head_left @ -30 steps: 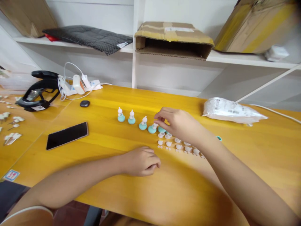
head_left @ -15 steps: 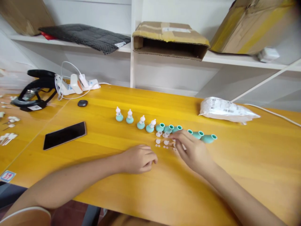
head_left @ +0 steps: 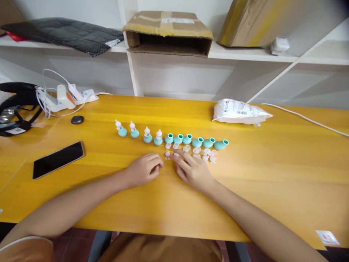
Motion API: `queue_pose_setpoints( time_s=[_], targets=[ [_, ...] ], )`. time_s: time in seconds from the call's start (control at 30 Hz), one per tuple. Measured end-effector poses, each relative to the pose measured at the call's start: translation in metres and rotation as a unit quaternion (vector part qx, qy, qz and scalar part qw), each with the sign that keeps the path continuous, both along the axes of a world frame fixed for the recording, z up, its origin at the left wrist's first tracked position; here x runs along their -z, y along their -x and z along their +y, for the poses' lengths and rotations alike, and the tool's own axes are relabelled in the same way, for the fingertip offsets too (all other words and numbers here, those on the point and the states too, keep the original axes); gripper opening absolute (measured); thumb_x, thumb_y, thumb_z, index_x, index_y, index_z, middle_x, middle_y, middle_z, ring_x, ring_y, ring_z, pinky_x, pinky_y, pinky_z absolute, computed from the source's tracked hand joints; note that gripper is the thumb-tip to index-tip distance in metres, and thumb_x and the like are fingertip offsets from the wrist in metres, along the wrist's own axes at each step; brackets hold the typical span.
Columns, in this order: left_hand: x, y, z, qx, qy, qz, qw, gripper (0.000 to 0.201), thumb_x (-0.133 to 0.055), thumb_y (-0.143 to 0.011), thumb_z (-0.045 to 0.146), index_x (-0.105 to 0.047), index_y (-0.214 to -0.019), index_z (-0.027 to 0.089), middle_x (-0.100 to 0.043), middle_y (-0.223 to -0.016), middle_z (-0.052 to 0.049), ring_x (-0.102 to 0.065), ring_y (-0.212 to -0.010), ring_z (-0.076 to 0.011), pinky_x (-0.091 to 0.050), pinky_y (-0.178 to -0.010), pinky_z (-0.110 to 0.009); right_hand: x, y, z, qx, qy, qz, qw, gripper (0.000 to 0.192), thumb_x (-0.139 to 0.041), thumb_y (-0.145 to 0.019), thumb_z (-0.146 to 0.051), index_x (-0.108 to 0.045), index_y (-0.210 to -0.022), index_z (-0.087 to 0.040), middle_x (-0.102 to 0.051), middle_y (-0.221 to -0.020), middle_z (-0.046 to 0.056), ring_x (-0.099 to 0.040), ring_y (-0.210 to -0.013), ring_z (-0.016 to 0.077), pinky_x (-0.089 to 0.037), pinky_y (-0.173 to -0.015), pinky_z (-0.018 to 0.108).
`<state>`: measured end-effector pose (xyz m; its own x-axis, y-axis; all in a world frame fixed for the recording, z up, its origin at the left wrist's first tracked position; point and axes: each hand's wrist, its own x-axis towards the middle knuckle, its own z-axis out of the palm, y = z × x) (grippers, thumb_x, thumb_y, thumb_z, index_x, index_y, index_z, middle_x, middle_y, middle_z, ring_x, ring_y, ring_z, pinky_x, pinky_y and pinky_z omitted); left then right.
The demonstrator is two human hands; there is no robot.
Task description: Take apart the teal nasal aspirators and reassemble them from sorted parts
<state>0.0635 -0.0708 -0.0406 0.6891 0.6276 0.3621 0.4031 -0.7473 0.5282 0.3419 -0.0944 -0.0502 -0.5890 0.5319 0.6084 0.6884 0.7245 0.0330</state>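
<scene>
My right hand (head_left: 194, 170) lies over a row of small translucent pieces, its fingers stretched forward and apart. Its fingertips are by a small whitish disc-like piece (head_left: 167, 154) and a clear cup-shaped piece (head_left: 176, 146); contact is hard to make out. Some pieces are partly hidden under that hand. My left hand (head_left: 144, 169) rests on the table to the left, fingers curled in; anything inside them is hidden. Behind the hands, several teal bulbs (head_left: 197, 142) lie with round openings showing. Further left stand several teal bulbs with pale pink tops (head_left: 147, 135).
A black phone (head_left: 59, 160) lies at the left, with a small black case (head_left: 77, 119) behind it. A power strip (head_left: 88, 95) with cables is at the back left. A white plastic package (head_left: 240, 112) lies back right. Above, a shelf carries an open cardboard box (head_left: 169, 27).
The view has shifted right. My right hand has moved left along the row to the leftmost small pieces, uncovering those at the right end. My left hand stays curled on the table.
</scene>
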Motion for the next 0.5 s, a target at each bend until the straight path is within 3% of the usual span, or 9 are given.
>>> queue_pose_setpoints(
  time_s=[0.1,0.27,0.5],
  targets=[
    [-0.001,0.000,0.000,0.001,0.000,0.001,1.000,0.018,-0.054,-0.099,0.007,-0.066,-0.103,0.019,-0.068,-0.097,-0.003,-0.063,-0.085,-0.0177,-0.050,-0.081,-0.029,0.001,0.006,0.002,-0.008,-0.004,-0.012,1.000,0.042,-0.060,-0.109,-0.010,-0.063,-0.150,-0.015,-0.074,-0.144,0.018,-0.078,-0.107,0.0283,-0.058,-0.076,0.041],
    [-0.001,-0.002,0.001,0.001,0.006,0.009,1.000,0.018,-0.055,-0.099,0.007,-0.066,-0.103,0.020,-0.068,-0.096,-0.003,-0.062,-0.082,-0.0171,-0.050,-0.079,-0.029,0.001,0.014,0.008,-0.001,-0.016,-0.022,1.000,0.032,-0.060,-0.113,-0.014,-0.068,-0.144,-0.014,-0.077,-0.142,0.017,-0.078,-0.108,0.0275,-0.058,-0.078,0.041],
    [0.000,-0.002,0.001,0.004,0.000,0.009,1.000,0.018,-0.055,-0.099,0.006,-0.067,-0.102,0.019,-0.070,-0.097,-0.004,-0.064,-0.083,-0.0172,-0.051,-0.080,-0.029,0.005,0.009,0.012,-0.030,-0.009,0.006,0.999,0.029,-0.061,-0.114,-0.009,-0.068,-0.141,-0.017,-0.081,-0.134,0.012,-0.080,-0.109,0.0250,-0.056,-0.080,0.040]
  ],
)
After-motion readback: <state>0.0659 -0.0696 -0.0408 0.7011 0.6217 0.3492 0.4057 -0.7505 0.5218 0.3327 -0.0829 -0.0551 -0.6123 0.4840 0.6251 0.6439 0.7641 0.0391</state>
